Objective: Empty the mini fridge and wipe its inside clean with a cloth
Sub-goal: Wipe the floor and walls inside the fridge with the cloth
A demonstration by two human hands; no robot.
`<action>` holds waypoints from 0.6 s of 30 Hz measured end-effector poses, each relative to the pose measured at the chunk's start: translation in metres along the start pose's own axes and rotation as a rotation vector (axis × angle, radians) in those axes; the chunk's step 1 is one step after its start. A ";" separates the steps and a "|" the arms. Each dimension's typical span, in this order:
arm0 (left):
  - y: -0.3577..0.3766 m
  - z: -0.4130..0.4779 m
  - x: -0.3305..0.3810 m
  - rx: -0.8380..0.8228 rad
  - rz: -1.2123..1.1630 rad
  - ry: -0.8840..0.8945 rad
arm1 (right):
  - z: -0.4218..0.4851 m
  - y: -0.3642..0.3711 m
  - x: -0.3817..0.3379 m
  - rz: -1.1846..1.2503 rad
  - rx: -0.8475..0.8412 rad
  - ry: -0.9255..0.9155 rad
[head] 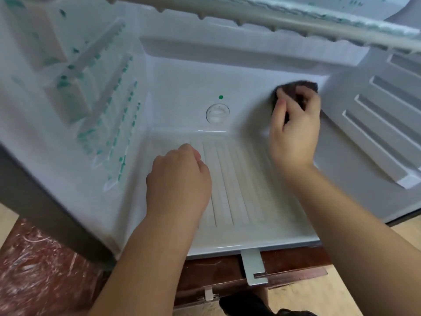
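Item one, mini fridge (173, 74): I log a white moulded interior, seen from the open front, with a ribbed floor (239, 179), moulded shelf rails (373, 124) on the right wall and blurred green-flecked rails (107, 99) on the left wall. On the back wall sit a round recessed cap (217, 113) and, just above it, a small green dot (220, 97). Item two, cloth (298, 87): dark, brownish, bunched, held against the back wall by its right rear corner. Right hand (293, 131): fingers curled over the cloth, gripping it and pressing it to the wall. Left hand (177, 181): fingers curled under into a fist with nothing in view inside it, resting on the ribbed floor towards the left front. Item three, metal bracket (252, 265): it hangs below the fridge's front edge.
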State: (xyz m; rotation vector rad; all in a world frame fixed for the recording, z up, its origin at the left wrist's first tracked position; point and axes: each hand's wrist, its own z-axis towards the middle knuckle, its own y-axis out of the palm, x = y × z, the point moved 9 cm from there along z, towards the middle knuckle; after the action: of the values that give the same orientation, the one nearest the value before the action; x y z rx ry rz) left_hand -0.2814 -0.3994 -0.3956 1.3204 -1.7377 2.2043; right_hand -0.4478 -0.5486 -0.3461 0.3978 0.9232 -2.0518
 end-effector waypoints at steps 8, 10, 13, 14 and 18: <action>0.002 0.003 0.002 0.009 0.061 0.015 | -0.016 0.019 0.027 -0.180 -0.265 0.037; 0.002 0.002 0.003 0.007 0.066 0.014 | -0.015 0.014 0.024 -0.287 -0.274 0.000; 0.002 0.002 0.004 0.002 0.075 0.013 | -0.016 0.013 0.032 -0.509 -0.312 0.058; 0.002 0.001 0.004 0.001 0.078 0.015 | -0.016 0.015 0.038 -0.545 -0.347 0.099; 0.000 0.002 0.003 0.016 0.077 0.031 | -0.009 0.012 0.038 -0.450 -0.370 0.137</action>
State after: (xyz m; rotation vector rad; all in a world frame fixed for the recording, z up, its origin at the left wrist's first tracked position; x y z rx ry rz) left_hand -0.2821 -0.4020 -0.3939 1.2357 -1.7928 2.2704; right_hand -0.4621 -0.5683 -0.3791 0.1360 1.5571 -2.1993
